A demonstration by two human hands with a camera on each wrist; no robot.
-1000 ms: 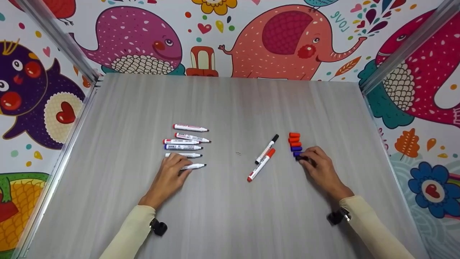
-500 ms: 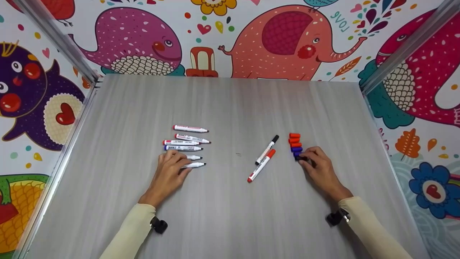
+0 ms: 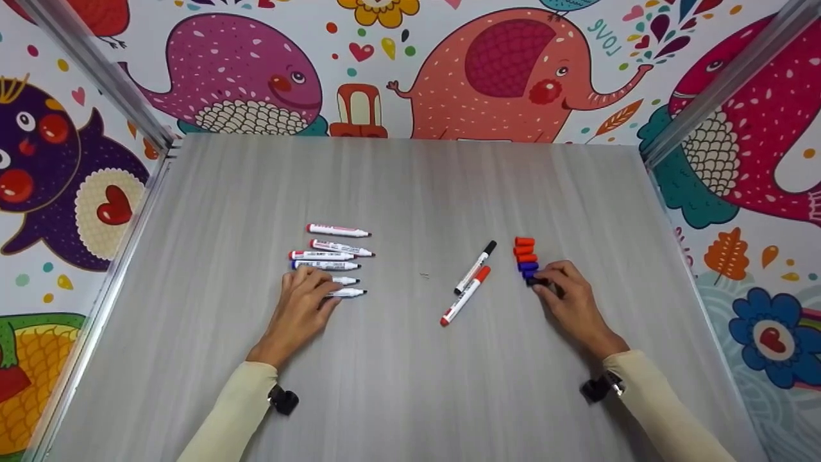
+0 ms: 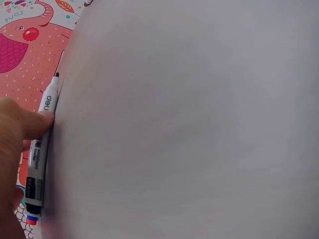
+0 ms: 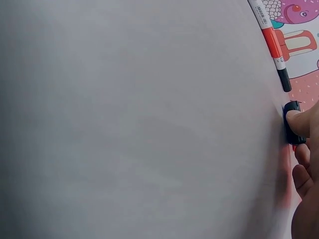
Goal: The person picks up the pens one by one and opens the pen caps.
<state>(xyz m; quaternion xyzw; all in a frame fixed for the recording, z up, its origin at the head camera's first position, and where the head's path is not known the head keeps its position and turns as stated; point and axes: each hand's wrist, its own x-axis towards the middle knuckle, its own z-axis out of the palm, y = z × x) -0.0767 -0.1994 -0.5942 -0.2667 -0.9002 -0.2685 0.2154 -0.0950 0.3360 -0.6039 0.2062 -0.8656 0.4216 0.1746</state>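
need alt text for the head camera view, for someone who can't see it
Two hands rest on a grey table: the left hand touches the nearest of six uncapped markers in a row, the right hand touches a black cap ending a row of loose caps. Two capped markers lie between.

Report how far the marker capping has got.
Done: two capped markers lie mid-table. In hand: the right hand pinches a black cap at the cap row; the left hand touches the nearest uncapped marker. Left: six uncapped markers.
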